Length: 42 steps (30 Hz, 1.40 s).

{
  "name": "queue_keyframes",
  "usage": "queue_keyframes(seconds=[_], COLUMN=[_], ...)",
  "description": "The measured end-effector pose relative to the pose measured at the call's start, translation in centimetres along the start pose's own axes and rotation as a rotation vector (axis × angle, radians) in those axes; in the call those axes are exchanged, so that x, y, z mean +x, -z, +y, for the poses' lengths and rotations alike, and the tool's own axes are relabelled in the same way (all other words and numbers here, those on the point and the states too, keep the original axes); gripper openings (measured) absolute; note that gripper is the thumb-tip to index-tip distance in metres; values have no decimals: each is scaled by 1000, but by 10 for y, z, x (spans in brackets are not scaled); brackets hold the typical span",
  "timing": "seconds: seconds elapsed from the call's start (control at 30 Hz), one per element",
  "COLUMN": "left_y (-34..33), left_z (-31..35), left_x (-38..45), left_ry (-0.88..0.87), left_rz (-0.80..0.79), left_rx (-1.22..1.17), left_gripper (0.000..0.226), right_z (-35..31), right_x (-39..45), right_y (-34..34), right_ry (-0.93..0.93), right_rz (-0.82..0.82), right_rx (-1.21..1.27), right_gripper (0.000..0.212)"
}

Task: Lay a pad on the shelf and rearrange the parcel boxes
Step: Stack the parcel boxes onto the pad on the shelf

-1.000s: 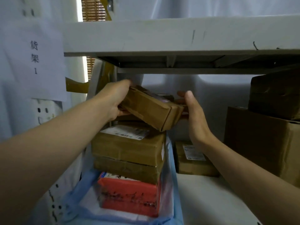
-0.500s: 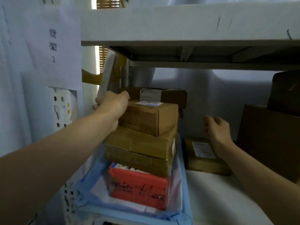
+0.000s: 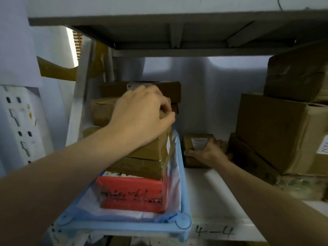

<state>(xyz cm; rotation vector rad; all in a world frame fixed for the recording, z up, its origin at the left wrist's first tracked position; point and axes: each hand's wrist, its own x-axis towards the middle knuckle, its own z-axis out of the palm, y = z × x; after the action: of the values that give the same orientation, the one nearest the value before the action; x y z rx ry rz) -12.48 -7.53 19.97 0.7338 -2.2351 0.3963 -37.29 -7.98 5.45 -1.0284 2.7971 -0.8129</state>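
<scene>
The left hand (image 3: 142, 116) hides the top box's (image 3: 104, 110) upper face.

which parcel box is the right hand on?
The small brown cardboard box with a white label, alone on the white shelf right of the blue tray. The right hand grips its front; the other boxes are stacked.

Above us we see the grey underside of the upper shelf board (image 3: 177, 29), ribbed with metal braces. At left we find a white perforated upright (image 3: 19, 125) with slots and round holes, and beside it a slanted grey metal post (image 3: 78, 107). Behind that we notice a strip of bright window with a slatted blind (image 3: 77, 45). We read a handwritten marking, "4-4" (image 3: 214, 231), on the white front edge below.
</scene>
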Motion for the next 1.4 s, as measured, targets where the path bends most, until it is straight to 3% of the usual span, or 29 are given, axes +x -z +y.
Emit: queue_keyframes(seconds=[0.5,0.57,0.67,0.87,0.97,1.1,1.23,1.33,1.4], left_y=[-8,-7,-4,6,4,1,5,4,4], left_z=[2,1,2,7,8,25,58,80,92], left_x=[7,6,6,11,12,10,12,19,25], left_ry=[55,55,57,135,166,130,110,157,282], left_rz=[-36,-27,-13,-64,-119,-64,-17,38,-1], left_rx=[47,45,31,33,65,138,-79,-292,-478], left_gripper=[25,25,31,44,42,46,48,56,73], right_z=[0,1,5,8,8,8,10,14,18], right_x=[-1,-8,-11,-4,-9,-26,-43,-54,-63], right_y=[3,9,19,48,65,84,93,95,100], right_ry=[11,13,17,-107,-139,-54,106,206,267], right_rz=[-116,-112,-110,-58,-41,-62,-25,33,94], right_rx=[-149,-127,98,925,1085,1187,1195,1128,1033], right_gripper=[123,109,69,55,59,49,48,70,91])
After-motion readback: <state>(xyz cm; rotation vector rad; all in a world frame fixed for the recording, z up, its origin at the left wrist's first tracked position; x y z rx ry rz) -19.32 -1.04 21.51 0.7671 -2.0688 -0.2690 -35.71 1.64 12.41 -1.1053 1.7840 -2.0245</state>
